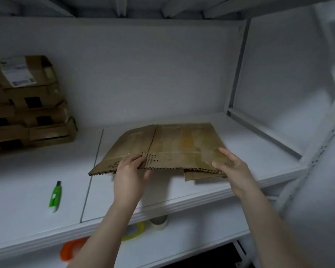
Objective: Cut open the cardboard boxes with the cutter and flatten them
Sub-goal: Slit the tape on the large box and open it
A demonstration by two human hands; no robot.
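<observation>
A flattened brown cardboard box (pixel 168 147) lies on the white shelf (pixel 37 180), near its front edge. My left hand (pixel 130 171) grips the near edge of the box, fingers on top and thumb underneath. My right hand (pixel 230 167) is at the box's near right corner with its fingers spread and relaxed over the cardboard. A green cutter (pixel 55 196) lies by itself on the shelf, well to the left of both hands.
A stack of flattened cardboard boxes (pixel 27 105) stands at the back left against the wall. On the lower shelf are several tape rolls: orange (pixel 72 248), yellow-green (pixel 133 231) and white (pixel 159 222). A white upright post (pixel 317 132) rises at right.
</observation>
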